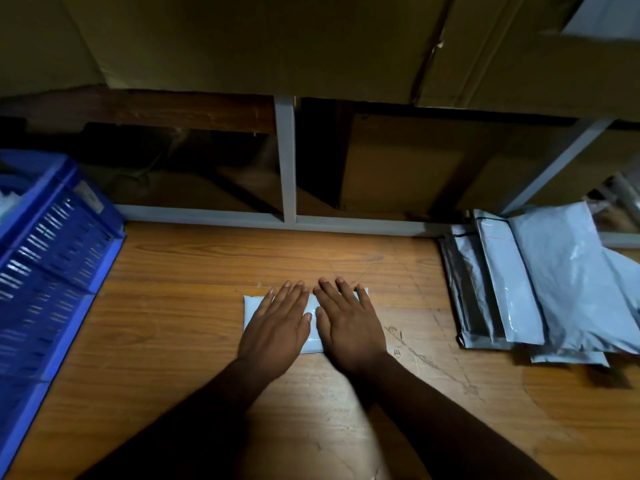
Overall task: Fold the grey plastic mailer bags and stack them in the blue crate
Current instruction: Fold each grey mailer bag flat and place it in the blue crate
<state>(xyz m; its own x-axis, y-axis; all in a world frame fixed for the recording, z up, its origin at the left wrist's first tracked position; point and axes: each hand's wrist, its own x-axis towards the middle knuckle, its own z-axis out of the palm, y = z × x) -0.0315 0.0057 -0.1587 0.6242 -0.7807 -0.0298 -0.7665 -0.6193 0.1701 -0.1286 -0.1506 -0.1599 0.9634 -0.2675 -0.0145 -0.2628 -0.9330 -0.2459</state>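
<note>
Both grips spread flat — left hand [275,327], right hand [348,323] — pressing the folded bag [313,318] lying sideways underneath, blue crate [52,258] nearer the left.

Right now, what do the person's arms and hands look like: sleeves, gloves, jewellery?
Both forearms are bare to the frame's bottom edge, no sleeves in view. The left hand and right hand are ungloved, with short nails, and no rings, watch or wristbands visible.
</note>
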